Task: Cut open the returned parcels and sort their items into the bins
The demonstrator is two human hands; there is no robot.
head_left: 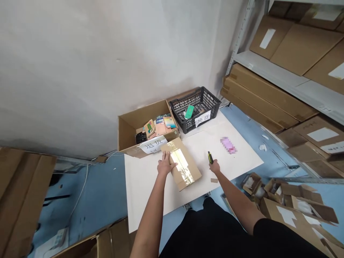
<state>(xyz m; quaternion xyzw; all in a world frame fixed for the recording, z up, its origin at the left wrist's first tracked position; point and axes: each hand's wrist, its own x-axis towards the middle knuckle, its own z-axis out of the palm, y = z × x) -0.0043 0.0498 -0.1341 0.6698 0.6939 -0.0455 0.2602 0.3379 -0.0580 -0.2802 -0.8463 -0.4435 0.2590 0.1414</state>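
Observation:
A taped brown cardboard parcel lies on a white board on the floor. My left hand rests flat on the parcel's left edge, fingers stretched out. My right hand is to the right of the parcel, closed round a yellow and black utility knife whose tip points away from me. A small brown scrap lies just below that hand.
An open cardboard box of small packets and a black plastic basket with a green item stand at the board's far edge. A pink object lies on the board's right part. Metal shelving with cartons rises right; opened boxes lie at lower right.

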